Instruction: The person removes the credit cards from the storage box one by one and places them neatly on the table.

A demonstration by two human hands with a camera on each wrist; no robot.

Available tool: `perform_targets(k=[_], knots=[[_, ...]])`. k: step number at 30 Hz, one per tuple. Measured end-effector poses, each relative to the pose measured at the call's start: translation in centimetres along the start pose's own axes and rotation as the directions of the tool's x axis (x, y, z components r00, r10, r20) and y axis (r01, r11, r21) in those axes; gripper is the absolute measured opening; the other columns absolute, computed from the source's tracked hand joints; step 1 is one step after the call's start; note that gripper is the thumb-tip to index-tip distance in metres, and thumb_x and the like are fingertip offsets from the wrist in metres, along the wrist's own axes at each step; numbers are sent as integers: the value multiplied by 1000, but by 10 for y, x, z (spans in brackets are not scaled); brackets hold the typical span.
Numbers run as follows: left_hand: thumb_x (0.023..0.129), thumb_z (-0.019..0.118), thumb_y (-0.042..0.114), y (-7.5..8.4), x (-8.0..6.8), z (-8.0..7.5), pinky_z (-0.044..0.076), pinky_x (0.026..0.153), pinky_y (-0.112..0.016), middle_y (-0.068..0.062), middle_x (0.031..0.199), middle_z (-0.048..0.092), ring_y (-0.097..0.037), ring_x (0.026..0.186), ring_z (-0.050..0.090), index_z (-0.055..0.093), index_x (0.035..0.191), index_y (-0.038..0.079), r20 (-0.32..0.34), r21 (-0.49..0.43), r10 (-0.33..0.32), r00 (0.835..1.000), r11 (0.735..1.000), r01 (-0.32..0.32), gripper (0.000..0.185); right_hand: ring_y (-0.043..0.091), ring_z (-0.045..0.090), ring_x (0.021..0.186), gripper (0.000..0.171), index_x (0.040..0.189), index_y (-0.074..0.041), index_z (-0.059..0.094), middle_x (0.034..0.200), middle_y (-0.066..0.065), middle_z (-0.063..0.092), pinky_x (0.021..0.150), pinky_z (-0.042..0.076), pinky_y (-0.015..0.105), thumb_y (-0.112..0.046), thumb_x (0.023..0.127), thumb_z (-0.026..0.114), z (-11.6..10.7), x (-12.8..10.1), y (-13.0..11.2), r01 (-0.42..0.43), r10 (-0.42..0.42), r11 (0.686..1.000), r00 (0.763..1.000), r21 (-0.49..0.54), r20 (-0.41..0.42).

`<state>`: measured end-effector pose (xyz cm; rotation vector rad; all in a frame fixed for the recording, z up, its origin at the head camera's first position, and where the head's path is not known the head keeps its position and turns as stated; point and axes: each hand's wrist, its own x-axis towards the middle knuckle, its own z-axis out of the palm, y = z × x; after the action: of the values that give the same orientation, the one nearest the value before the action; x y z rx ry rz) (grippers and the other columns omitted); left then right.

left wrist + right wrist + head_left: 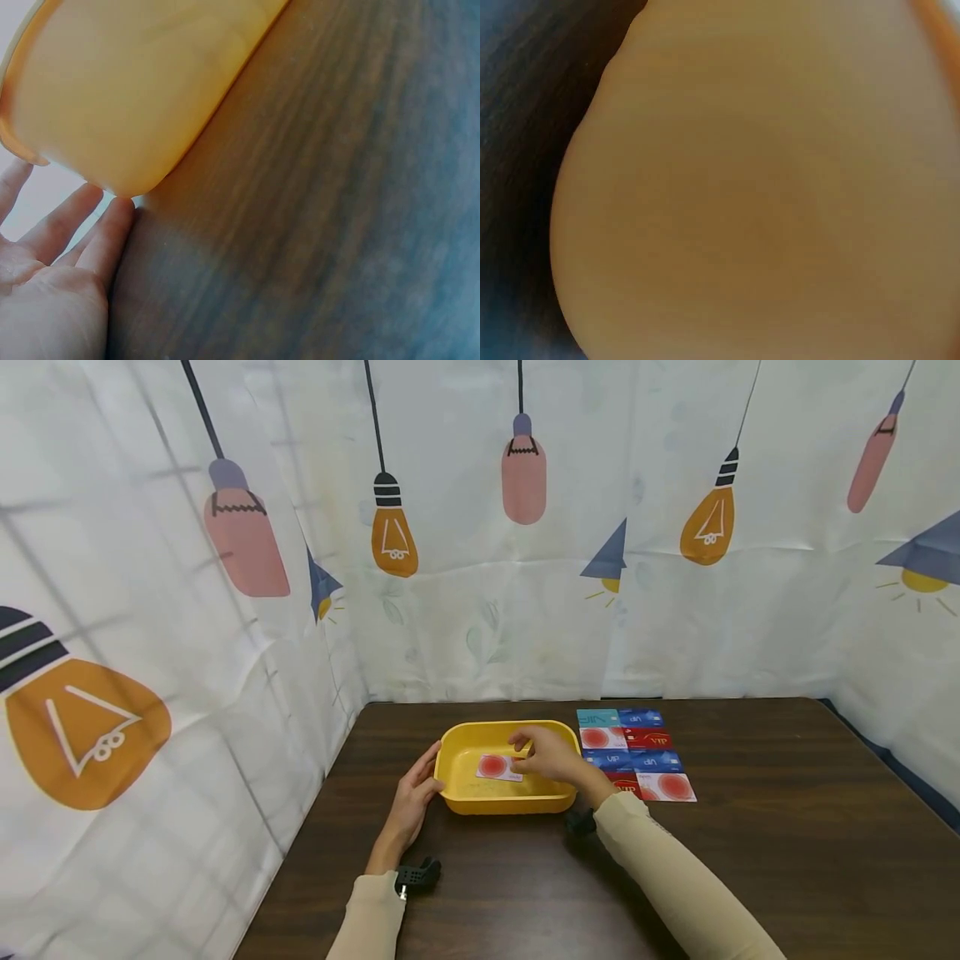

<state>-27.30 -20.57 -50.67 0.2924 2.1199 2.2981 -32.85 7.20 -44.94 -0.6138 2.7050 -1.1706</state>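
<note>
A yellow plastic basin [495, 806] stands on the dark wooden table, its outer wall [135, 97] seen close up in the left wrist view. My left hand [411, 797] touches the basin's left end, and in the left wrist view its fingertips [112, 214] meet the wall with fingers extended. My right hand [547, 756] reaches over the basin's right side and pinches the right end of a white card with a red circle [492, 766] inside it. In the right wrist view the basin wall [750, 195] fills most of the picture and hides the hand.
Right of the basin, several cards lie edge to edge in two columns: a teal one [597, 718], blue ones [660, 762], red ones [648, 739] and white ones with red circles [667, 787]. A lamp-patterned curtain [480, 635] borders the table's back and sides.
</note>
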Motion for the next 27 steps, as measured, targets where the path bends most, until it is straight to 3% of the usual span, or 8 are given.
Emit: perform_targets(k=[8,17,27], knots=[[95,47,-6,0,1,-1,53,98,-23,-25,155,45,-38,132,49,38,159,13,5,2,13,1000,1000,-13,67,24,60,103,43,119,-6,70,111,8,66,103,51,44,-14,80,86,11,12,7,-38,39,997,999,-64,14],[95,46,-6,0,0,0,53,98,-22,-25,156,44,-39,135,47,37,159,12,13,-8,21,1000,1000,-21,67,24,59,102,53,122,-4,69,112,8,62,106,50,43,-19,76,89,13,11,9,-82,88,986,996,-143,34],[95,47,-5,0,-1,0,53,99,-23,-23,157,44,-41,137,46,38,159,15,13,-6,5,1000,1000,-5,67,23,57,102,50,123,-4,70,114,7,65,107,49,44,-17,78,88,14,11,9,-117,126,981,991,-153,45]])
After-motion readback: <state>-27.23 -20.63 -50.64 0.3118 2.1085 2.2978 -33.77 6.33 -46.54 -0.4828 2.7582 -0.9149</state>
